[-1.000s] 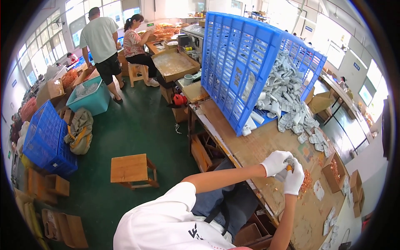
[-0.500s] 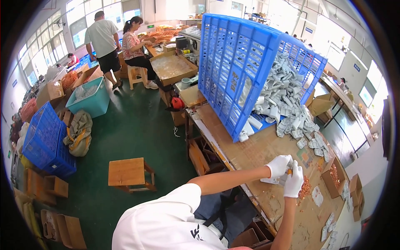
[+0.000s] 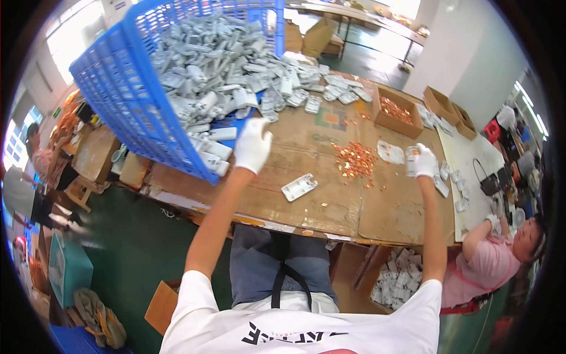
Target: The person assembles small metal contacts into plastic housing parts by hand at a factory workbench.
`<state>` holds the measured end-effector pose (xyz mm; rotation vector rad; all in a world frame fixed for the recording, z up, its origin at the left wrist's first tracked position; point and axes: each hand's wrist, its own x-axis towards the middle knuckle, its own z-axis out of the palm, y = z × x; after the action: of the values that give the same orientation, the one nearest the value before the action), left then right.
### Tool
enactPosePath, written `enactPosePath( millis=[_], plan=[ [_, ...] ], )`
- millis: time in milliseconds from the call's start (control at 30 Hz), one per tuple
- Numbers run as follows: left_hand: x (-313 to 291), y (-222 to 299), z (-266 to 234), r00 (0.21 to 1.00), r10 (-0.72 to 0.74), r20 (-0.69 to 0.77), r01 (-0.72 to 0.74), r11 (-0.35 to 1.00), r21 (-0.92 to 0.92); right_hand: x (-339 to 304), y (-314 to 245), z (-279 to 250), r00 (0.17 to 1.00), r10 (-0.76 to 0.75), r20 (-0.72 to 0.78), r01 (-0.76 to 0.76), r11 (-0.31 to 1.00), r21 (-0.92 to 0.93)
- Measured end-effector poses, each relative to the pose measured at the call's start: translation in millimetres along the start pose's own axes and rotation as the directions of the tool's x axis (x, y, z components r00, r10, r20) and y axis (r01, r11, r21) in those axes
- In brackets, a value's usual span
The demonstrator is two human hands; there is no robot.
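Observation:
My left hand (image 3: 252, 146), in a white glove, reaches to the front of the blue crate (image 3: 127, 97), its thumb apart from the fingers and nothing visible in it. Beside its fingertips lie white plastic housings (image 3: 218, 76), heaped in the tipped crate and spilling out onto the table. Farther right, my gloved right hand (image 3: 424, 161) is closed on a white plastic housing (image 3: 411, 163) near the other small housings at the table's right side. A single white housing (image 3: 299, 187) with open compartments lies between my arms. A pile of small copper-coloured metal pieces (image 3: 355, 159) is spread left of my right hand.
A cardboard box (image 3: 398, 121) of copper-coloured pieces stands toward the back right, with a flattened plastic bag (image 3: 391, 153) nearer. Below the table's edge is a carton of white housings (image 3: 398, 277). A co-worker in pink (image 3: 486, 259) works at my right; a wooden stool (image 3: 161, 307) is at lower left.
My view has swung to the right. My hands, close together before, are now far apart: the left at the crate's heap, the right beyond the copper pile with a housing.

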<state>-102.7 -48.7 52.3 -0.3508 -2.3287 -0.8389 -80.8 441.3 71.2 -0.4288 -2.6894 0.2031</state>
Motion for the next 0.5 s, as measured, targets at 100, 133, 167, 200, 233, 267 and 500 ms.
enactPosePath(
  millis=[100, 133, 167, 200, 233, 267, 500],
  plan=[
    [51.7, -24.7, 46.1, 0.964, 0.237, -0.121, -0.149, 0.857, 0.494, 30.5, 97.7, 8.1, 0.998, 0.036, 0.053, -0.022, 0.970, -0.241],
    [62.8, -51.0, 43.9, 0.997, 0.073, -0.011, -0.047, 0.744, 0.666, 39.4, 90.3, 21.1, 0.998, 0.043, -0.046, -0.057, 0.931, -0.360],
    [68.5, -67.8, 48.6, 0.995, 0.041, -0.086, 0.039, 0.642, 0.766, 38.2, 83.9, 23.7, 0.995, 0.057, -0.086, -0.086, 0.919, -0.386],
    [81.6, -24.4, 55.9, 0.986, -0.152, 0.062, 0.035, 0.561, 0.827, 29.1, 96.1, 12.9, 0.985, 0.102, -0.138, -0.153, 0.886, -0.437],
    [94.1, -20.5, 49.0, 0.953, -0.286, 0.103, 0.069, 0.534, 0.843, 18.5, 71.1, 7.7, 0.986, -0.010, -0.164, -0.055, 0.921, -0.385],
    [96.9, -43.5, 49.4, 0.946, -0.323, -0.020, 0.200, 0.533, 0.822, 2.5, 36.2, 3.2, 0.971, -0.130, -0.199, 0.061, 0.945, -0.322],
    [109.8, -117.4, 43.8, 0.926, -0.369, 0.078, 0.211, 0.679, 0.703, -57.1, -38.2, 39.8, 0.861, -0.509, 0.005, 0.428, 0.730, 0.533]
  ],
)
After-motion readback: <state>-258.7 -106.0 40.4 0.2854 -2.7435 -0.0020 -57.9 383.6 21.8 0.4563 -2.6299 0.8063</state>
